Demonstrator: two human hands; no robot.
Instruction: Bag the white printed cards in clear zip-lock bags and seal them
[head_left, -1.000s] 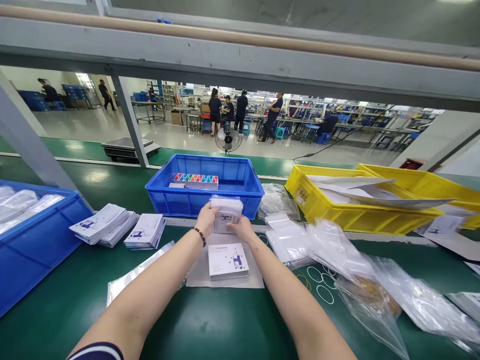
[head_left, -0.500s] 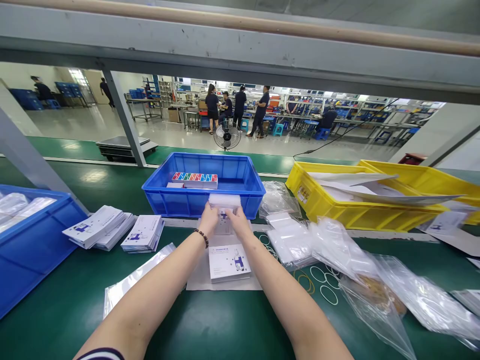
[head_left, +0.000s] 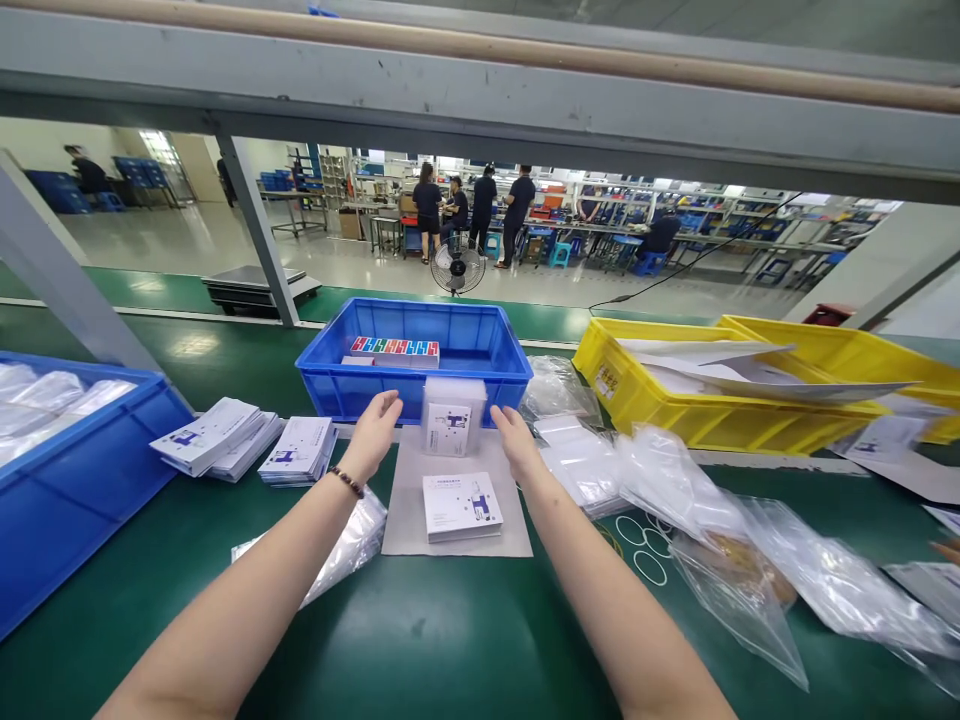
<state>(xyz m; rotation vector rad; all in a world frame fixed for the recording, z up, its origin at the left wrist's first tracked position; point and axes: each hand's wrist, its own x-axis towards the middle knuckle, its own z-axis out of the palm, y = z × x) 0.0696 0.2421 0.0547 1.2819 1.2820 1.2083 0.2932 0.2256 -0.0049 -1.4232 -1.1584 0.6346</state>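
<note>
A bagged stack of booklets stands upright against the front wall of the blue bin. My left hand is beside it on the left, open and apart from it, with a beaded bracelet on the wrist. To its right my right hand is open too, holding nothing. Closer to me, a stack of white booklets with a purple picture lies flat on a pale sheet. Clear plastic bags lie partly behind my left forearm.
Booklet piles and a second blue bin are at left. Yellow bins with paper sheets stand at right, behind plastic bags and rubber bands. A metal post rises behind the bench; people stand beyond a fan.
Both hands have let go of the bagged booklet stack and spread apart to either side. It stays upright by the bin. The view has shifted slightly.
</note>
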